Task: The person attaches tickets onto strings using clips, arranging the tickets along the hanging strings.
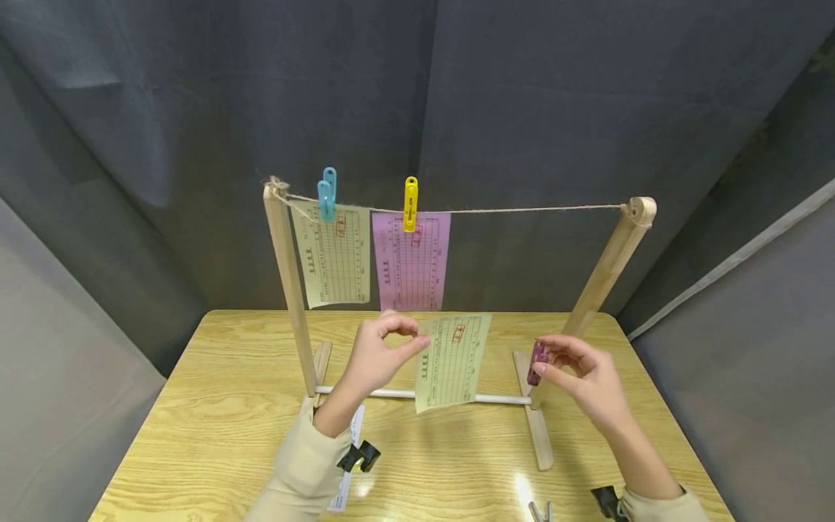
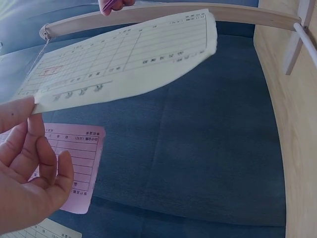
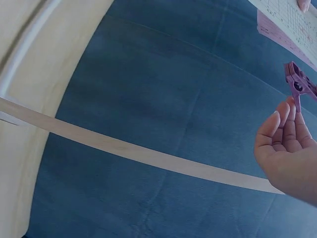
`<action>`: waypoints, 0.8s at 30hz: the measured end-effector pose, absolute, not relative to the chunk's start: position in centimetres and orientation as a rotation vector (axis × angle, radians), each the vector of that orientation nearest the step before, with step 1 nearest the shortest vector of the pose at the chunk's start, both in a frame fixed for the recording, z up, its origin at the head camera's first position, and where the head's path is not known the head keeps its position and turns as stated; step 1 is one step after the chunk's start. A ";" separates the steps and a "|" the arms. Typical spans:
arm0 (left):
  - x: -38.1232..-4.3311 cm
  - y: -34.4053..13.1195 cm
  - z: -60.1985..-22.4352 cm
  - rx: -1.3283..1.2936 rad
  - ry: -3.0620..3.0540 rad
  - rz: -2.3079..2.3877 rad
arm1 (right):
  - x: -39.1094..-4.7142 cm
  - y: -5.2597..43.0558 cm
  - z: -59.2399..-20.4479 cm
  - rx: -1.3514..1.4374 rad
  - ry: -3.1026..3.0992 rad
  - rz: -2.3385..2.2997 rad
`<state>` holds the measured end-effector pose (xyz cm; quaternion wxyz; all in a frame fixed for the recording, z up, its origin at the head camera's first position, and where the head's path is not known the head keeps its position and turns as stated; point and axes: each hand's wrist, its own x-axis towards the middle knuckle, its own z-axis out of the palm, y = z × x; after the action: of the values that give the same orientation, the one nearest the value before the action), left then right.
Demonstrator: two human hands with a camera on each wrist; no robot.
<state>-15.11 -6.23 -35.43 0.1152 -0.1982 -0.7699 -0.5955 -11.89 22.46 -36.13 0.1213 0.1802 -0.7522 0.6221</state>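
At centre, the lower slip [image 1: 452, 365] is pale yellow-green, ruled in dark lines with a red stamp; the clip [image 1: 538, 363] to its right is deep purple. Above left, a sky-blue peg [image 1: 327, 197] sits over a similarly pale green sheet [image 1: 335, 264], and a bright yellow peg [image 1: 410, 204] over a lilac-pink sheet [image 1: 411, 275], both red-stamped. Yellowish wood grain streaks the tabletop [image 1: 202, 420] below; the curtain [image 1: 554, 109] behind is dark slate, the sleeves [image 1: 303, 464] cream.

A curtained-off workspace: dark drapes [image 1: 554, 116] behind a wood-grain table [image 1: 209, 428].
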 end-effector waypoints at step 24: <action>-16.6 -4.7 -32.5 -0.627 -2.019 -1.849 | -13.6 21.8 -29.6 0.670 -1.984 1.855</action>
<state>-16.62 -4.70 -32.46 0.1660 -0.2201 -0.7089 -0.6492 -13.57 21.80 -29.64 0.1710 0.2360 -0.6987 0.6534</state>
